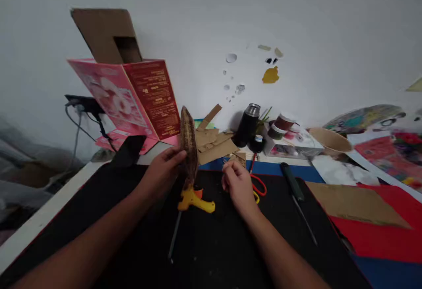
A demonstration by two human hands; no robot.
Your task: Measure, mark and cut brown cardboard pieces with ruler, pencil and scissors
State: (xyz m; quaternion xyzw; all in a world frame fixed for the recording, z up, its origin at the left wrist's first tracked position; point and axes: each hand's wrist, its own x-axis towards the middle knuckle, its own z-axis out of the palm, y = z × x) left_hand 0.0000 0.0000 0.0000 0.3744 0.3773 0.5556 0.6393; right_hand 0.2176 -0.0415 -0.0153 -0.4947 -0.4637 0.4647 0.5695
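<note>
While the left hand (162, 169) grips the long brown textured piece (188, 139) at its left edge, fingers closed on it, we see that piece standing near upright, long axis roughly vertical with a slight lean, above the black mat (227, 249) on the counter (24, 247). Its lower end comes down right at the yellow glue gun (194, 200); we can't tell if they touch. Glue gun lies on the mat, handle pointing right, grey rod (174, 235) running toward us.

Right hand (240, 186) is off to the right of the piece, apart from it, fingers curled in; we can't tell if they pinch something small. Left is the nearer hand; from the right one, the piece lies leftward. Red-handled scissors (265, 188) sit just beside the right hand, cardboard scraps (216, 152) behind.
</note>
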